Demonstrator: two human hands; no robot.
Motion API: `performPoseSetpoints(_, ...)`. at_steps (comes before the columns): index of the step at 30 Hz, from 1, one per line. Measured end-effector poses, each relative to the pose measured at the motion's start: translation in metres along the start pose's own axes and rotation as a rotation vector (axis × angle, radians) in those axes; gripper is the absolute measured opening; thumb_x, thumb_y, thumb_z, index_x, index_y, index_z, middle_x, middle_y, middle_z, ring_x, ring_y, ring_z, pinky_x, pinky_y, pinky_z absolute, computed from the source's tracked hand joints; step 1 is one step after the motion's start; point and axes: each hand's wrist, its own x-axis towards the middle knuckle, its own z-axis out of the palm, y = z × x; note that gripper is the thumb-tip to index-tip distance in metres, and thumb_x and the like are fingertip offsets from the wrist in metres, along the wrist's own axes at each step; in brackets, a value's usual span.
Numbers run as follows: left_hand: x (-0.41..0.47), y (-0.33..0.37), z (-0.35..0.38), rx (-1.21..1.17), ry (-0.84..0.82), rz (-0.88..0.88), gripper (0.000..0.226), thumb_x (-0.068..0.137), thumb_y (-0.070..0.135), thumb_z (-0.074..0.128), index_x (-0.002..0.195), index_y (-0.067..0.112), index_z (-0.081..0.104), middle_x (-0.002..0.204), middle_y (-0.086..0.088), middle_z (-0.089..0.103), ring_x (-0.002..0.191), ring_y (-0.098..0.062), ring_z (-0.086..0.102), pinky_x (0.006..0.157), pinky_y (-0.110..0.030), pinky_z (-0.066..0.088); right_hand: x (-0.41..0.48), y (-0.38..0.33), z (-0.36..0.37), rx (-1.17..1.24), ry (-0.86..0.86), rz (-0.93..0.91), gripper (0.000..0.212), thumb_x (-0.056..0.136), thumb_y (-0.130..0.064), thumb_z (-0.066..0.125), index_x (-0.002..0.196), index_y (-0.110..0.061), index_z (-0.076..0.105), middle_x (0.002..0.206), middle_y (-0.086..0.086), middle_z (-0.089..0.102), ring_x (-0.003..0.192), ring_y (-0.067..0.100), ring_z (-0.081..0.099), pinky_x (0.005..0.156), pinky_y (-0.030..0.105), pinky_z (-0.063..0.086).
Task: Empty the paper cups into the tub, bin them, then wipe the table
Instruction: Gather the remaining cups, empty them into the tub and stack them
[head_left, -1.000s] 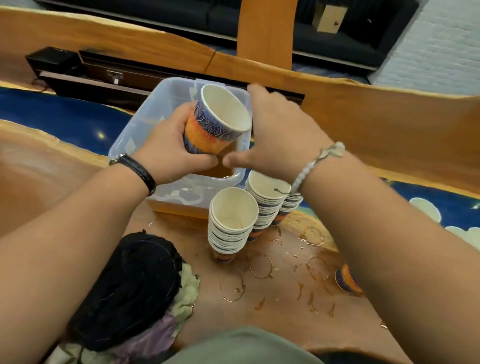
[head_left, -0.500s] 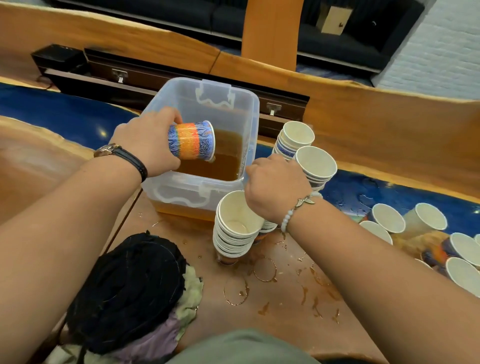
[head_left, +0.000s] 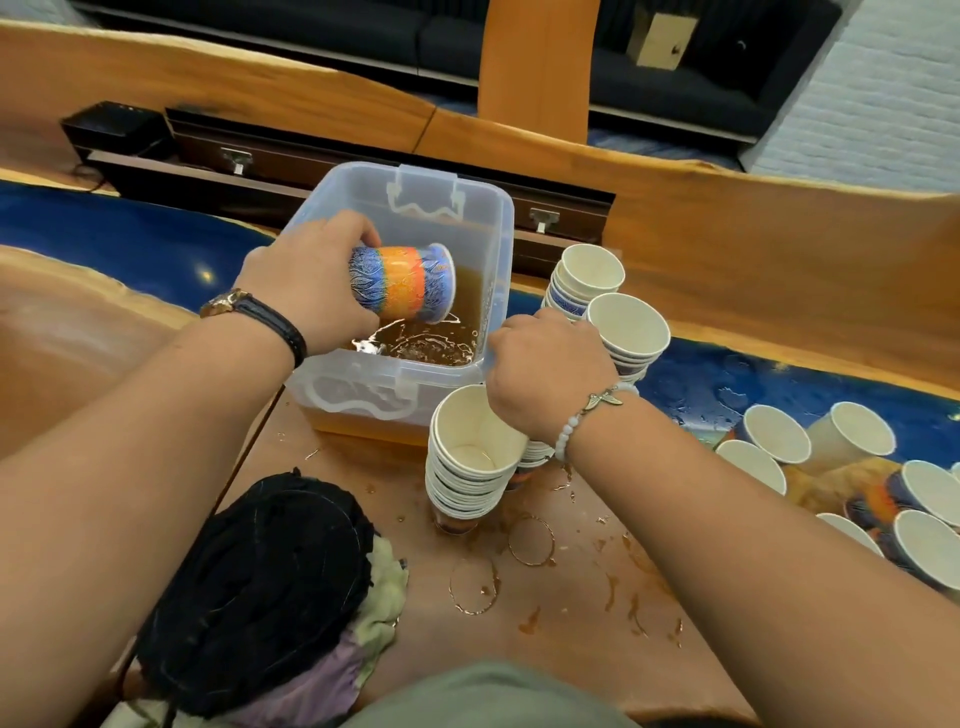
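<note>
The left hand's fingers (head_left: 358, 231) are curled over the base end of a paper cup (head_left: 402, 283) with the thumb beneath, clamped round its lower wall; the cup lies tipped almost on its side, mouth turned away from the left hand (head_left: 311, 291) and downward, over the inside of the clear tub (head_left: 501, 234); its rim hangs just above the rippled brown liquid (head_left: 431, 345). A cup like this should be light and thin-walled, softer once wet and probably slick outside; a hold near the base, where the wall is stiffest, suits it, since a squeeze near the mouth would likely buckle it.

The right hand (head_left: 545, 374) sits by the tub's near right corner, back uppermost, its fingers curled under and out of sight; it may be gripping the tall stack (head_left: 631, 332) behind it, but I cannot tell what, if anything, they close on. A nested stack (head_left: 470, 467) stands just in front of that hand, close beside the tub's near wall; a far stack (head_left: 589, 275) rises beyond. Loose cups (head_left: 779, 434) stand and lie further right on the desk (head_left: 582, 613), well apart from the tub; brown rings (head_left: 530, 540) and splashes mark the wood; a pile of cloths (head_left: 260, 587) lies at the near edge under the left forearm.
</note>
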Motion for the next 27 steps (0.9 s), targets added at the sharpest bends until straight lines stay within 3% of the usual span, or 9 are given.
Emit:
performPoseSetpoints(2,-0.004,0.006,0.003,-0.24,0.043,-0.002,0.064,0.066,0.021,0.085,0.115,0.027,0.044,0.107,0.005,0.052,0.084,-0.008,0.052,0.065,-0.024,0.047,0.001,0.005,-0.003,0.078,0.005,0.02,0.037,0.096,-0.03,0.037,0.125,-0.018,0.057,0.124,0.001,0.056,0.113,0.025,0.047,0.088,0.039,0.039)
performPoseSetpoints(4,-0.01,0.013,0.009,-0.441,0.082,0.011,0.065,0.064,0.021,0.087,0.11,0.026,0.041,0.099,0.011,0.048,0.079,-0.001,0.051,0.06,-0.016,0.041,-0.001,0.01,-0.011,0.246,0.144,0.05,0.039,0.095,-0.034,0.041,0.128,-0.019,0.055,0.129,0.001,0.055,0.118,0.025,0.047,0.095,0.04,0.042)
performPoseSetpoints(6,-0.016,0.018,0.018,-0.573,0.124,0.057,0.068,0.061,0.026,0.089,0.105,0.026,0.037,0.094,0.014,0.048,0.083,-0.006,0.057,0.066,-0.027,0.051,-0.007,0.011,-0.018,0.409,0.37,0.043,0.038,0.093,-0.037,0.049,0.126,-0.018,0.055,0.124,0.001,0.057,0.115,0.021,0.05,0.095,0.036,0.042)
performPoseSetpoints(8,-0.022,0.025,0.026,-0.661,0.147,0.084,0.07,0.059,0.032,0.09,0.102,0.027,0.035,0.096,0.006,0.056,0.088,-0.015,0.063,0.072,-0.039,0.056,-0.015,0.009,-0.021,0.534,0.579,0.017,0.034,0.09,-0.034,0.059,0.118,-0.016,0.059,0.112,-0.001,0.059,0.104,0.016,0.053,0.085,0.026,0.042)
performPoseSetpoints(11,-0.026,0.035,0.034,-0.701,0.187,0.13,0.069,0.054,0.039,0.087,0.097,0.037,0.033,0.098,0.003,0.059,0.09,-0.015,0.064,0.074,-0.042,0.056,-0.025,0.009,-0.016,0.701,0.753,0.016,0.031,0.083,-0.026,0.068,0.109,-0.014,0.056,0.098,-0.008,0.05,0.085,0.007,0.048,0.065,0.01,0.037)
performPoseSetpoints(15,-0.029,0.041,0.039,-0.701,0.171,0.238,0.073,0.052,0.044,0.086,0.101,0.036,0.032,0.101,0.009,0.055,0.096,-0.016,0.061,0.078,-0.04,0.056,-0.034,0.018,-0.005,0.825,0.807,-0.035,0.016,0.084,-0.018,0.065,0.1,-0.013,0.063,0.1,-0.005,0.046,0.08,0.0,0.049,0.062,0.009,0.047)
performPoseSetpoints(18,-0.03,0.037,0.042,-0.605,0.011,0.323,0.085,0.051,0.04,0.091,0.113,0.031,0.033,0.108,0.013,0.051,0.103,-0.013,0.057,0.088,-0.038,0.053,-0.043,0.029,-0.001,0.775,0.798,-0.067,0.005,0.085,-0.012,0.064,0.089,-0.009,0.067,0.095,-0.001,0.052,0.08,-0.002,0.049,0.063,0.01,0.047)
performPoseSetpoints(22,-0.02,0.017,0.041,-0.413,-0.137,0.234,0.099,0.055,0.04,0.088,0.136,0.031,0.032,0.135,0.009,0.043,0.118,-0.003,0.044,0.101,-0.037,0.044,-0.059,0.038,-0.004,0.649,0.769,-0.118,0.006,0.086,-0.012,0.061,0.087,-0.009,0.066,0.088,-0.001,0.058,0.079,0.006,0.049,0.066,0.019,0.044)
performPoseSetpoints(27,-0.016,0.006,0.044,-0.191,-0.156,0.176,0.064,0.084,0.052,0.059,0.14,0.026,0.039,0.142,0.002,0.046,0.128,-0.019,0.045,0.108,-0.052,0.036,-0.077,0.033,-0.002,0.666,0.691,-0.184,0.008,0.087,-0.014,0.06,0.088,-0.011,0.067,0.09,-0.003,0.058,0.078,0.009,0.051,0.067,0.017,0.043)
